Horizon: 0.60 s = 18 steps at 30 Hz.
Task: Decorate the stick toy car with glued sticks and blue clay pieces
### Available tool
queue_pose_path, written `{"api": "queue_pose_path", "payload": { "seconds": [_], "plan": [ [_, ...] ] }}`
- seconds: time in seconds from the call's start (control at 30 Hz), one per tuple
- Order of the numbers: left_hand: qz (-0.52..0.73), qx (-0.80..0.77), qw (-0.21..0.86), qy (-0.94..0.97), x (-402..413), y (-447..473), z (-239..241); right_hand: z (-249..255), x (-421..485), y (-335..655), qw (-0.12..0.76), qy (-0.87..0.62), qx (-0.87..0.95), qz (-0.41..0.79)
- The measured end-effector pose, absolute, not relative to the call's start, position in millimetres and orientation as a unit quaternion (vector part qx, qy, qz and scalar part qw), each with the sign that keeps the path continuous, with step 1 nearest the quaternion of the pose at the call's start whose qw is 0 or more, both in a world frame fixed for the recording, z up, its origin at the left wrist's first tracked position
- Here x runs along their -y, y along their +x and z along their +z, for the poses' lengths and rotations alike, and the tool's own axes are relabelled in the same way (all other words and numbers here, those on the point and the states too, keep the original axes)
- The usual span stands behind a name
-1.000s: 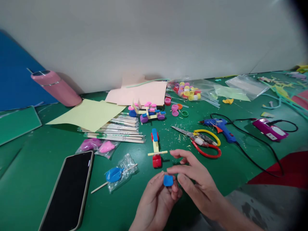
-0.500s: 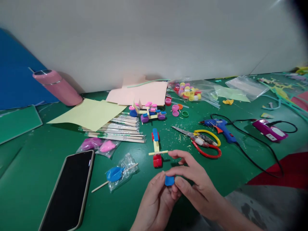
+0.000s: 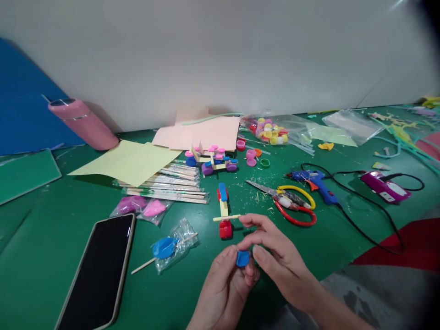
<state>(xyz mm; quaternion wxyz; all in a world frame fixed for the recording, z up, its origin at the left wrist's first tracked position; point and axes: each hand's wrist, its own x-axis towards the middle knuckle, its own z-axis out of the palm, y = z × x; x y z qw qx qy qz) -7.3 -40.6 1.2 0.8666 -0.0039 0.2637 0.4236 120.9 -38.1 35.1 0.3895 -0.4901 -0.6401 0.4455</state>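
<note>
A small blue bottle cap [image 3: 242,258] is pinched in the fingertips of my left hand [image 3: 225,286], near the table's front edge. My right hand [image 3: 278,261] is beside it, thumb against the cap and fingers curled just above it. Just beyond the hands lies a little model [image 3: 223,211] of flat wooden sticks with red and blue caps. A second stick model [image 3: 212,160] with pink, blue and purple caps stands farther back.
On the green table [image 3: 55,238] lie a black phone [image 3: 99,268], a bagged blue spoon [image 3: 167,247], bagged sticks [image 3: 172,185], yellow paper [image 3: 127,162], scissors [image 3: 290,201], a blue glue gun [image 3: 316,181] with cord, a bag of caps [image 3: 270,129] and a pink bottle [image 3: 82,123].
My right hand's fingers closed onto the blue cap and then drew slightly back; the cap has tilted a little in my left fingertips. Nothing else moved.
</note>
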Motion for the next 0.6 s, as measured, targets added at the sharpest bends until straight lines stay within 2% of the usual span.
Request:
{"api": "queue_pose_path", "payload": {
  "seconds": [0.6],
  "plan": [
    [0.425,-0.264,0.866,0.0,41.7,-5.8,6.4,32.2,39.1,118.3,0.412,-0.505,0.635,0.415]
  ]
}}
